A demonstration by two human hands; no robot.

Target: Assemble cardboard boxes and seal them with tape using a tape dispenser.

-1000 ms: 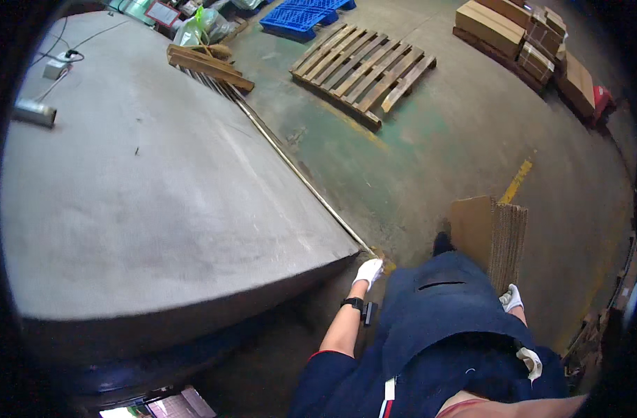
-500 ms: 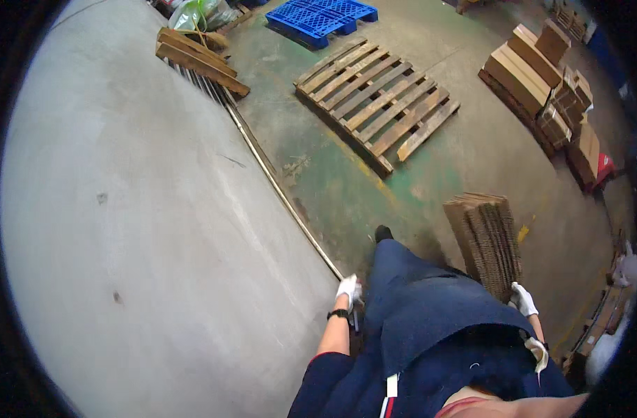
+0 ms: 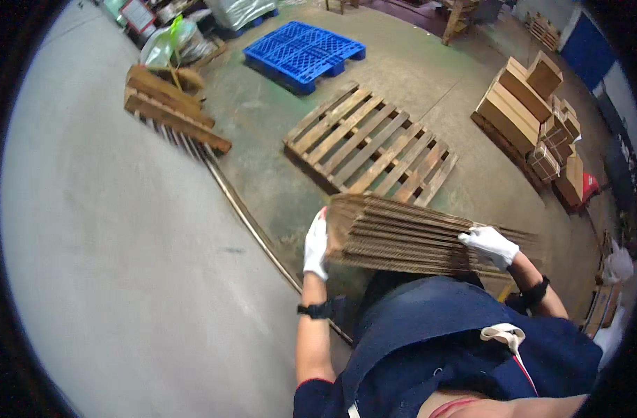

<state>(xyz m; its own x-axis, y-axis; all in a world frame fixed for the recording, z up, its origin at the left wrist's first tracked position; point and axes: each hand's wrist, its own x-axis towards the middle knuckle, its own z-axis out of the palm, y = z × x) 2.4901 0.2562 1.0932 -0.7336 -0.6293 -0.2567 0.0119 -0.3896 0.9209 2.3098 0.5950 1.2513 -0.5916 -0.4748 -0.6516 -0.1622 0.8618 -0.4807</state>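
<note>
left hand (image 3: 316,245), white cotton glove: fingers flat and closed against the left end of a thick stack of flattened brown corrugated cardboard sheets (image 3: 402,235). right hand (image 3: 492,244), same kind of glove: fingers curled over the stack's top edge toward its right end, gripping it. the stack is off the floor, held roughly level between both hands in front of the navy blue apron (image 3: 437,334).

positions relative to the stack: bare wooden slatted pallet (image 3: 370,146) just beyond it on the green floor; blue plastic pallet (image 3: 304,53) further beyond; piled brown cardboard boxes (image 3: 531,115) beyond and to the right; grey concrete slab with metal edge strip (image 3: 123,279) to the left.

progress, as judged: lift is done, stack is in carry. setting it down remains; no cardboard lies on the wooden pallet yet.
</note>
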